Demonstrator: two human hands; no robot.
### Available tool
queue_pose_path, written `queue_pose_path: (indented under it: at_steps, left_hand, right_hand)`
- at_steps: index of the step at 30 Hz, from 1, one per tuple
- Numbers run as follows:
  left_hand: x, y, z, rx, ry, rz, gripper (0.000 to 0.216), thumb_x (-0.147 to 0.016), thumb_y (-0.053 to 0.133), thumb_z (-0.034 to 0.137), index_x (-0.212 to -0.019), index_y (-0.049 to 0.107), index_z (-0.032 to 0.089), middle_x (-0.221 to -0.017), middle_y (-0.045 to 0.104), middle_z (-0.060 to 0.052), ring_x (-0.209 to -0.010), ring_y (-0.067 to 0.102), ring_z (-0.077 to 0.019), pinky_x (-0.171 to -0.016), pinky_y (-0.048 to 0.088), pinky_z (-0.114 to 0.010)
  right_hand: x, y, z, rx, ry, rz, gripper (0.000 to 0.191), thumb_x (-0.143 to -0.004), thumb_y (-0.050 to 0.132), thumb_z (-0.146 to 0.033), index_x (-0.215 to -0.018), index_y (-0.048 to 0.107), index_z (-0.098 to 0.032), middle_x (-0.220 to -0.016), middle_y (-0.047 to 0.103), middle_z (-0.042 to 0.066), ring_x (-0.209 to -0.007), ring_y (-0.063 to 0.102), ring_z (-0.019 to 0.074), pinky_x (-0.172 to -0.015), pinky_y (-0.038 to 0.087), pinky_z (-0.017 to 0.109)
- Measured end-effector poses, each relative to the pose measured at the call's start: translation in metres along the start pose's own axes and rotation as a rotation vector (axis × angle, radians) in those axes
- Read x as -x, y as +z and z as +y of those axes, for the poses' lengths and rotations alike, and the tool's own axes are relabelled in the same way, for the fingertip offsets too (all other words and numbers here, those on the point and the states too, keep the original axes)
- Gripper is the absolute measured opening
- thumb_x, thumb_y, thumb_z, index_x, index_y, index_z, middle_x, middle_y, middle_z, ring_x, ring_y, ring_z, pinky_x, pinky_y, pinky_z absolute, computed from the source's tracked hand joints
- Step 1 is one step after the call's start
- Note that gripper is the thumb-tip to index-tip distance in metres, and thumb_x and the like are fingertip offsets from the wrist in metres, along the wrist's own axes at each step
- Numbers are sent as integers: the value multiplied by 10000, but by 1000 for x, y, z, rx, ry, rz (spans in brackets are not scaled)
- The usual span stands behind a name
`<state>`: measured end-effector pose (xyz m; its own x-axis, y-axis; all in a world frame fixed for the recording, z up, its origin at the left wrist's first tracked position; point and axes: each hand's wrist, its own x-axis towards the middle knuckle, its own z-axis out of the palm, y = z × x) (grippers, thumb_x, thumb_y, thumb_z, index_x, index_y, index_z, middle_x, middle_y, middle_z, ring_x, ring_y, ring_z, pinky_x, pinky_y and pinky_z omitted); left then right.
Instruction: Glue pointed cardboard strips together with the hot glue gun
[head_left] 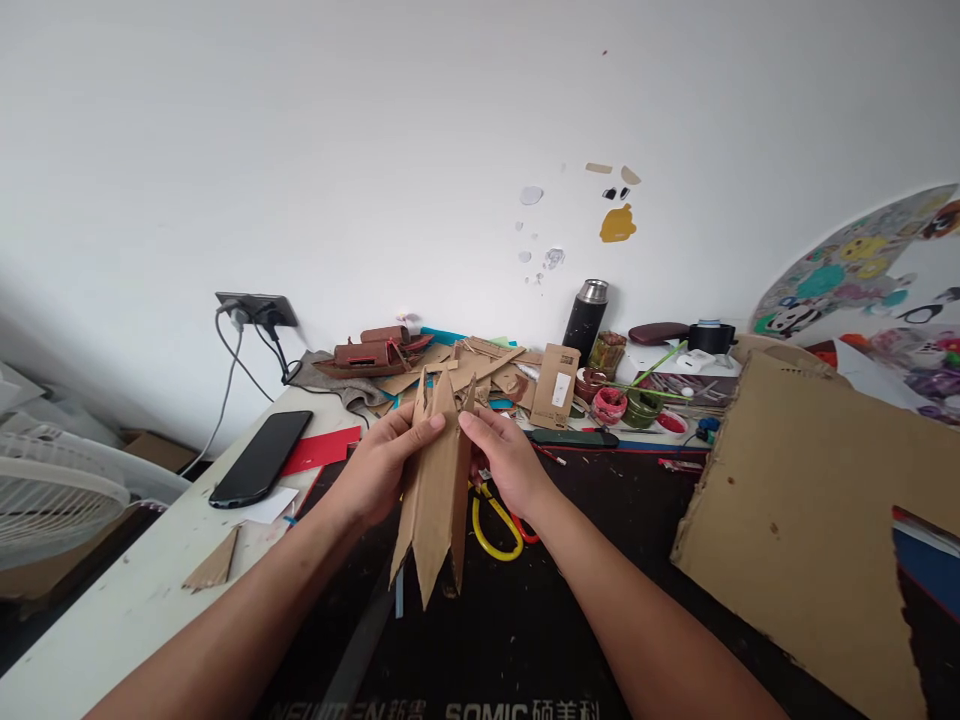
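A folded piece of brown cardboard (435, 480) with pointed ends stands up between my two hands, above the black desk mat. My left hand (390, 450) is closed on its left side, the thumb pressed flat near the upper part. On the opposite side my right hand (506, 450) pinches the right edge near the top; some of its fingers are hidden behind the cardboard. Just beneath my right hand lie scissors with a yellow handle (496, 540), their blades out of sight. A dark flat strip (360, 640) rests on the mat at the lower left.
A large cardboard sheet (795, 510) covers the right side. Cardboard scraps (480, 365), a black thermos (586, 318) and several paint jars (609, 404) line the wall. To the left are a phone (261, 458), red paper (321, 450) and a white fan (60, 490).
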<state>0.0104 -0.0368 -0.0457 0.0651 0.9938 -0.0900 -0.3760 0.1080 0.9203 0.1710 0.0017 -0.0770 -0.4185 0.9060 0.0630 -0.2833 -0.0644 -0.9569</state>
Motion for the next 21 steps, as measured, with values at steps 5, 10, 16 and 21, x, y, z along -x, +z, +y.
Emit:
queue_pose_path:
  at_steps: [5, 10, 16, 21]
  left_hand:
    - [1, 2, 1, 3, -15, 0, 344, -724, 934, 407, -902, 757, 171, -824, 809, -76, -635, 724, -219, -624, 584, -322]
    - [1, 5, 1, 7, 9, 19, 353, -723, 934, 410, -908, 767, 160, -829, 813, -90, -658, 739, -238, -643, 573, -330]
    - [0, 4, -1, -2, 1, 8, 356, -719, 934, 411, -927, 778, 167, -842, 815, -85, -693, 747, -251, -662, 566, -334]
    - [-1, 3, -2, 25, -7, 6, 323, -735, 929, 384, -929, 779, 173, -831, 813, -71, -659, 729, -220, -642, 568, -311]
  right_hand:
    - [0, 3, 1, 68, -22, 2, 501, -850, 697, -731, -831, 622, -236, -591, 487, -46, -473, 432, 130, -442, 349, 261]
    - [0, 4, -2, 31, -118, -40, 491, -864, 692, -712, -896, 684, -222, -784, 650, 18, -803, 622, 229, -721, 495, 325]
    - [-1, 3, 3, 14, -106, -21, 452, -877, 698, -680, -902, 699, -229, -830, 661, 25, -843, 620, 234, -731, 495, 321]
    - [-2, 0, 8, -39, -61, -5, 453, -855, 742, -673, -917, 698, -227, -778, 630, 3, -690, 578, 175, -593, 452, 272]
